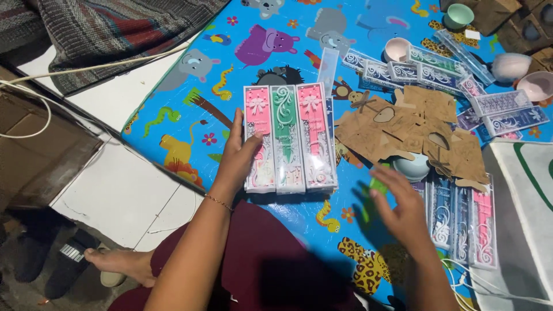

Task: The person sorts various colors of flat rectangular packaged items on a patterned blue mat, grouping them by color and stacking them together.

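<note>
The left hand (pixel 237 154) rests against the left edge of a stack of three long clear boxes (pixel 289 138), thumb laid over the front of the pink one at the left, fingers curled behind it, so the hand grips the stack and holds it above a blue play mat (pixel 173 115) printed with cartoon animals. The three boxes lie side by side (pink, green, pink), each with white scrollwork and a bow on its face. The right hand (pixel 403 210) hovers lower right, fingers loosely bent around a small green piece (pixel 377 185); motion blur hides how firmly it is held. Just beyond that hand sits a heap of brown cardboard cut-outs (pixel 415 129), with a pale blue bowl (pixel 412 167) partly under them. Beside the right wrist lie more clear boxes (pixel 461 222), blue and pink. Further boxes (pixel 415 72) and small pastel bowls (pixel 397 49) are spread along the mat's far edge. A white cable (pixel 86 69) crosses the floor at the left.
</note>
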